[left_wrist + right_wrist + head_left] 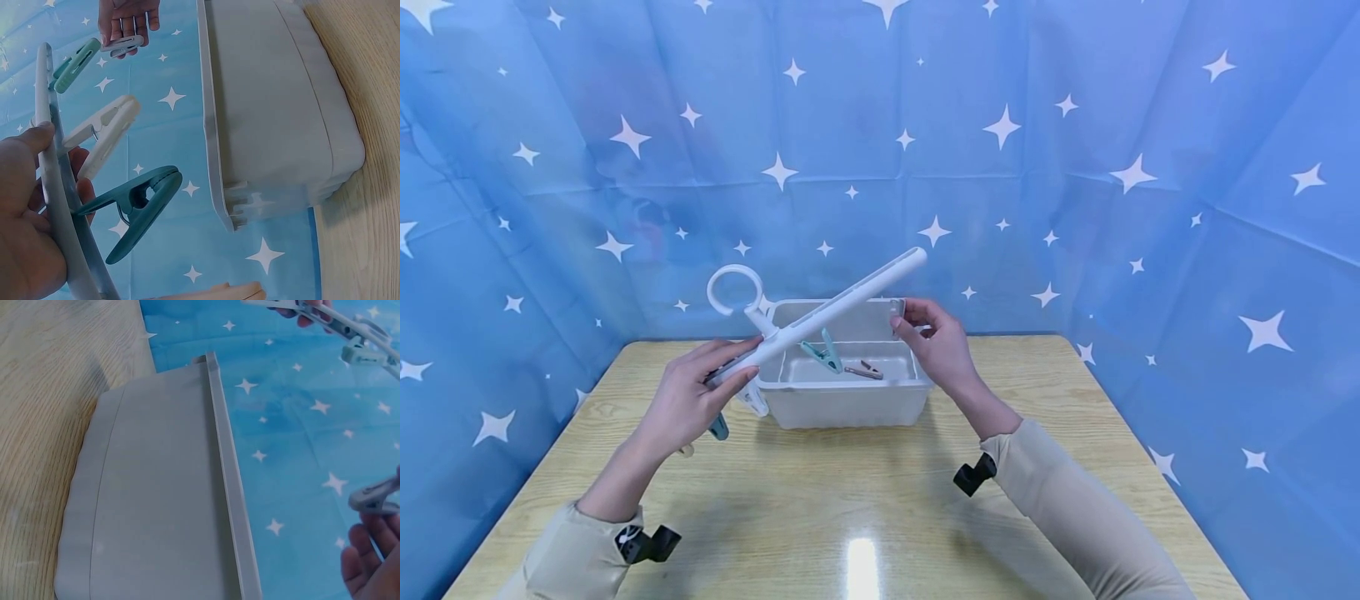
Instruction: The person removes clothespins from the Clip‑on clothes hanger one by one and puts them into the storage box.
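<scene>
My left hand (688, 396) grips the white bar of a clip hanger (842, 302), which slants up to the right over a basket; its round hook (735, 268) points up. From the bar hang a mint clothespin (78, 65), a white clothespin (107, 132) and a dark teal clothespin (147, 203). A beige clothespin (231, 292) shows at the lower edge of the left wrist view. Over the basket's right end, my right hand (942, 346) pinches a light grey clothespin (896, 317) between thumb and fingers, apart from the bar.
The light grey basket (846, 408) stands on the wooden table (820, 492) near its back edge. Some brownish clothespins (865, 371) lie inside it. A blue star-printed curtain (880, 150) hangs behind the table and along both sides.
</scene>
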The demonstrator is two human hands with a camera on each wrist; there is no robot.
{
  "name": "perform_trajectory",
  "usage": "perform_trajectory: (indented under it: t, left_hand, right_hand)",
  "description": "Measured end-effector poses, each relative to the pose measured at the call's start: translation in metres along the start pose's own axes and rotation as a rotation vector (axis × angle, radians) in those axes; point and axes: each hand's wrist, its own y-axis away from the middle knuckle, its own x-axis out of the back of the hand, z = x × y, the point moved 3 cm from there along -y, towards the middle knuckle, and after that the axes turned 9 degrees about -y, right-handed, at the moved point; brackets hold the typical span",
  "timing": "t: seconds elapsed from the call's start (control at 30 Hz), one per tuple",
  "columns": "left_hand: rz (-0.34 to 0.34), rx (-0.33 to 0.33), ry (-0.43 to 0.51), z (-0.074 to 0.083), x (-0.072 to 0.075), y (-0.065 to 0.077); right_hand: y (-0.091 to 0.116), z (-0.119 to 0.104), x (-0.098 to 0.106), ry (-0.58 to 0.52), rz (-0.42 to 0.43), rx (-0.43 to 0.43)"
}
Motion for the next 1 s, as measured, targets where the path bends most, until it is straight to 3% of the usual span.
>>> perform_trajectory:
  t: [1.0]
  left_hand:
    - [-0.003,-0.006,0.011,0.001,0.001,0.001]
  right_hand:
    - [-0.003,0.015,0.004,0.043,-0.015,-0.077]
